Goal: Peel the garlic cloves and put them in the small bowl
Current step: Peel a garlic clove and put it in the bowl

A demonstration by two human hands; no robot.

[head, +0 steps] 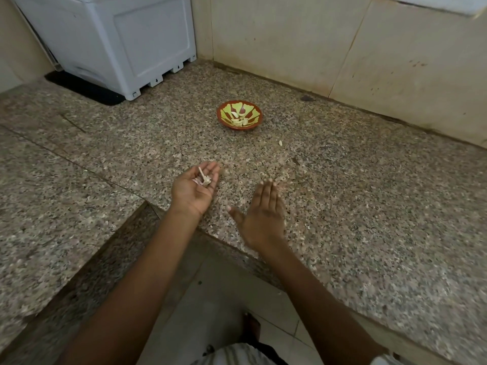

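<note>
Peeling seems about finished: the left hand [193, 189] cradles a garlic stalk [204, 177] on its open palm, the right hand [263, 214] is flat and empty, so next probably clear the scraps beside the bowl [219, 115].

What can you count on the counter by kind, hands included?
Bowls: 1, the small bowl, cloves inside too small to count
Hands: 2, left hand and right hand
Scrap clumps: 1, garlic scraps in the left palm
Loose bits: 1, garlic bit on the counter
Appliances: 1, white appliance
Total: 6
</note>
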